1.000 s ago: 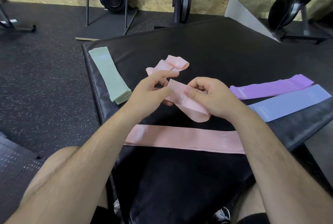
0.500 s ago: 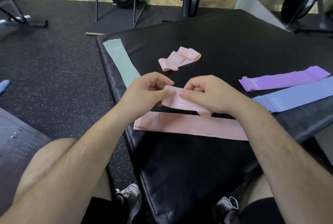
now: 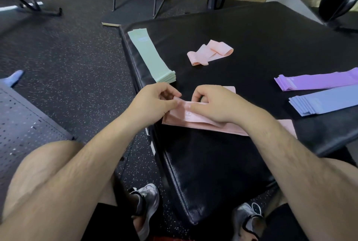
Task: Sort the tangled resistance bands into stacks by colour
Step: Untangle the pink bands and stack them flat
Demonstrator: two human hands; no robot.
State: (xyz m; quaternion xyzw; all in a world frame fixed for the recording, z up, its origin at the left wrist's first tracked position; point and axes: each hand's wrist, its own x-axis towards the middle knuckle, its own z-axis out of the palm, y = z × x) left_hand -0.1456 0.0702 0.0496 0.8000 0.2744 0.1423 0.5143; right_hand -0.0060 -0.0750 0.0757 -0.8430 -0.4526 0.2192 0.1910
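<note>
The black padded vinyl mat [image 3: 251, 33] serves as the sorting surface, with no box or tray in sight. A mint-green stack of flat elastic bands [image 3: 153, 58] lies along its left edge, and a periwinkle-blue stack [image 3: 325, 101] and a purple stack [image 3: 317, 81] lie at the right, seemingly kept apart so colours don't mix. At the near edge a flat pale-pink band [image 3: 228, 131] starts a pink pile. Just above it the left hand [image 3: 155, 101] and right hand [image 3: 215, 105] pinch a second pink elastic band [image 3: 187, 113], thumbs and fingers clamped on it, probably flattening it. A tangled knot of pink bands [image 3: 210, 53] waits farther back.
</note>
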